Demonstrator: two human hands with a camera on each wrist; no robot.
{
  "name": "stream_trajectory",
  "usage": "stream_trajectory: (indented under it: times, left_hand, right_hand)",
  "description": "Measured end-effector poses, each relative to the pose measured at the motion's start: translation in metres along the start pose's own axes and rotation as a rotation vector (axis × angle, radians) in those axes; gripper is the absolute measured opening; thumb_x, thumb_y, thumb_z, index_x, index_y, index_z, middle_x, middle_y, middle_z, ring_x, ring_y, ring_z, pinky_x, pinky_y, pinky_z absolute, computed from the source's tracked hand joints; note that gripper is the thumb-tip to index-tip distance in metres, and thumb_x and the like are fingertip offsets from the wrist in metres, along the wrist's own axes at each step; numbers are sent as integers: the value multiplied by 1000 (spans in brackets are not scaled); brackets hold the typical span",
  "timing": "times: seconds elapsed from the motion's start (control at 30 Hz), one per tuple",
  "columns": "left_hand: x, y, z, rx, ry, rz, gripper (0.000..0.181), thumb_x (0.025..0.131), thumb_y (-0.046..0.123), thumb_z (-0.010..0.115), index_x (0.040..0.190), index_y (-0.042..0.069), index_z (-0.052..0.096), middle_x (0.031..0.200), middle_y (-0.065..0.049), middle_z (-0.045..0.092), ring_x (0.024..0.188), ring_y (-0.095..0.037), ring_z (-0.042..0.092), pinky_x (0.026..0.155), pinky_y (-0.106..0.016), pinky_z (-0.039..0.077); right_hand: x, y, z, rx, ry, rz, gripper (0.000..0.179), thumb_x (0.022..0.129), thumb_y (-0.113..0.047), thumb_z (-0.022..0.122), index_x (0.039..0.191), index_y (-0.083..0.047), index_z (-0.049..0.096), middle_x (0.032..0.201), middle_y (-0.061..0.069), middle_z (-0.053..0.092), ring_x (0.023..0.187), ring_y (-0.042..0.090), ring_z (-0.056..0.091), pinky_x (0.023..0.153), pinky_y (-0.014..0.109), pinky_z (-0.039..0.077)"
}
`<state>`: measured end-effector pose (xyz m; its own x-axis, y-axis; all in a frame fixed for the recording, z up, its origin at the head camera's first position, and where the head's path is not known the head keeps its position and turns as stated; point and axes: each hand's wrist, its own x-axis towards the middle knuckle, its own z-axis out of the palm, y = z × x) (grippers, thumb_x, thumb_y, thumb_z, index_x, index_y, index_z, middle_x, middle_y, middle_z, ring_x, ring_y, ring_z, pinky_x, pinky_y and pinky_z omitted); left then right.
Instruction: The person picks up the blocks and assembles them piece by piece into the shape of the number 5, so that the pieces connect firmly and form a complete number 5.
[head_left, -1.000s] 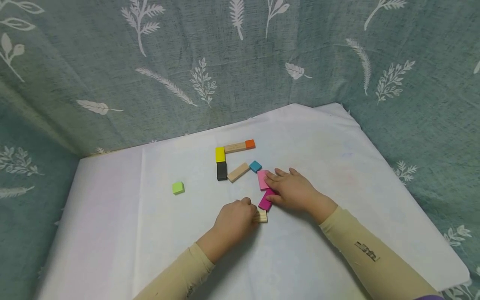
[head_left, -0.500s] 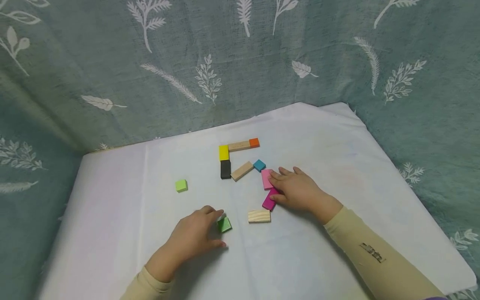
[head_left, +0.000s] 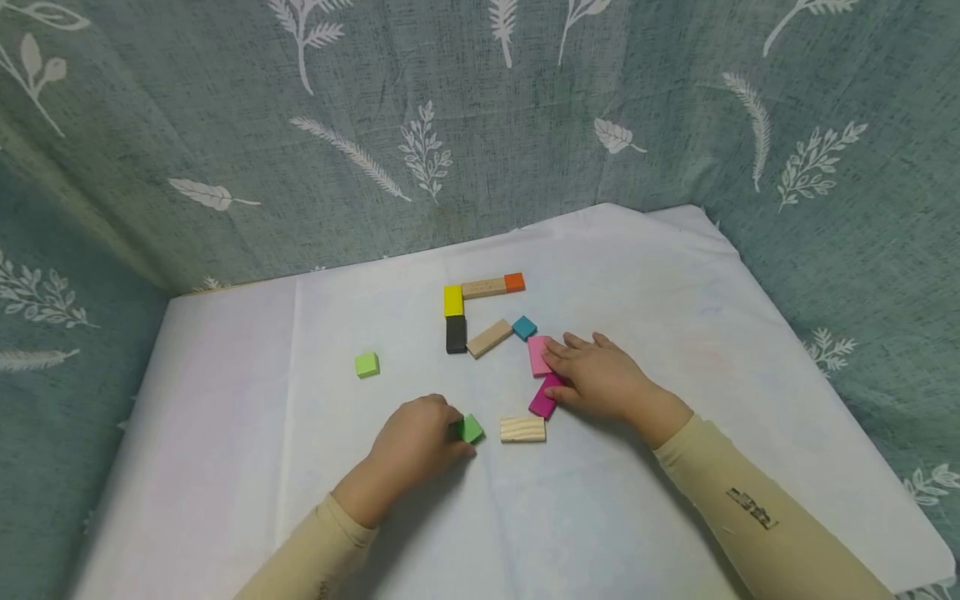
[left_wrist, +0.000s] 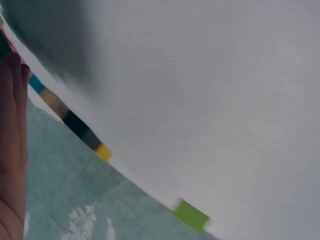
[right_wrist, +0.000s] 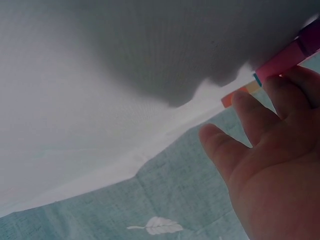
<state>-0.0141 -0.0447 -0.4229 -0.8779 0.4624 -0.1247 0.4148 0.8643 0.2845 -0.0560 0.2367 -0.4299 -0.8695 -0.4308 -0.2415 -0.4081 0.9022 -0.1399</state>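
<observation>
In the head view my left hand (head_left: 420, 437) has its thumb and fingers on either side of a green block (head_left: 472, 429), pinching it low over the cloth. Just right of that block lies a plain wooden block (head_left: 522, 429). My right hand (head_left: 603, 377) rests with fingers spread and fairly straight, fingertips on the pink block (head_left: 538, 357) and thumb on the magenta block (head_left: 545, 397). These two touch in a bent line that runs up to a blue block (head_left: 524, 327). The left wrist view barely catches the green block behind the fingers.
A natural wooden block (head_left: 490, 339) links the blue block to a black block (head_left: 456, 335). Beyond it come a yellow block (head_left: 453, 301), another wooden block (head_left: 483, 288) and an orange block (head_left: 513, 282). A lime block (head_left: 367, 365) sits apart on the white cloth (head_left: 225, 433).
My left hand let go of the plain wooden block, moved left to the green block, and has shifted it right, turning it slightly. My right hand stays on the pink and magenta blocks.
</observation>
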Motion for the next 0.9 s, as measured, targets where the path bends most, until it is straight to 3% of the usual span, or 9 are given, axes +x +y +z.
stream_trajectory:
  times: [0.13, 0.27, 0.3, 0.4, 0.47, 0.53, 0.7, 0.9]
  left_hand:
    - [4, 12, 2, 48, -31, -29, 38, 74, 45, 88, 71, 12, 72, 61, 6, 51, 56, -9, 43, 50, -24, 35]
    - [3, 17, 6, 91, -16, -51, 45, 70, 53, 88, 72, 11, 72, 59, 5, 49, 52, -10, 42, 47, -23, 33]
    - [3, 17, 7, 90, -6, -45, 47, 69, 54, 89, 76, 11, 72, 63, 4, 51, 53, -10, 43, 47, -23, 34]
    - [4, 10, 10, 61, -3, -11, 61, 66, 52, 92, 109, 12, 75, 89, -1, 63, 63, -12, 55, 56, -26, 47]
    - [5, 5, 11, 41, -25, 21, 72, 68, 48, 92, 129, 18, 68, 111, -5, 64, 76, -15, 63, 66, -29, 55]
    - [7, 0, 12, 38, -37, 59, 74, 72, 44, 91, 138, 23, 64, 127, -8, 61, 89, -18, 67, 75, -33, 58]
    - [10, 0, 13, 90, -16, 130, 48, 76, 41, 88, 119, 23, 76, 129, -6, 64, 99, -17, 69, 73, -30, 58]
    - [12, 5, 12, 102, -14, 153, 46, 76, 39, 89, 117, 22, 77, 129, -6, 65, 99, -19, 71, 72, -31, 59]
  right_hand:
    - [1, -1, 0, -2, -10, 3, 73, 95, -54, 63, 155, -17, 41, 161, 2, 39, 152, 33, 33, 121, 62, 24]
    - [2, -3, -1, -1, -13, 2, 74, 95, -55, 61, 155, -18, 41, 162, 2, 39, 152, 33, 32, 121, 62, 24]
    - [2, -4, -2, -2, -14, 2, 74, 95, -55, 61, 155, -18, 41, 162, 3, 39, 152, 33, 32, 121, 62, 23]
    - [1, -4, -3, -3, -16, 7, 74, 95, -55, 61, 155, -18, 40, 162, 2, 38, 152, 33, 32, 121, 62, 23]
    - [1, -5, -3, -4, -14, 6, 74, 95, -55, 62, 155, -18, 40, 162, 2, 38, 152, 33, 31, 121, 62, 23]
    - [1, -4, -3, -5, -9, 3, 74, 95, -54, 62, 155, -18, 40, 162, 2, 38, 152, 33, 32, 121, 62, 24]
    - [0, -1, -1, -7, -6, 4, 73, 95, -53, 63, 155, -17, 40, 162, 3, 39, 151, 34, 33, 120, 63, 25]
    - [0, 1, 1, 1, -5, 11, 74, 95, -55, 61, 155, -17, 40, 162, 3, 38, 151, 34, 33, 120, 63, 25]
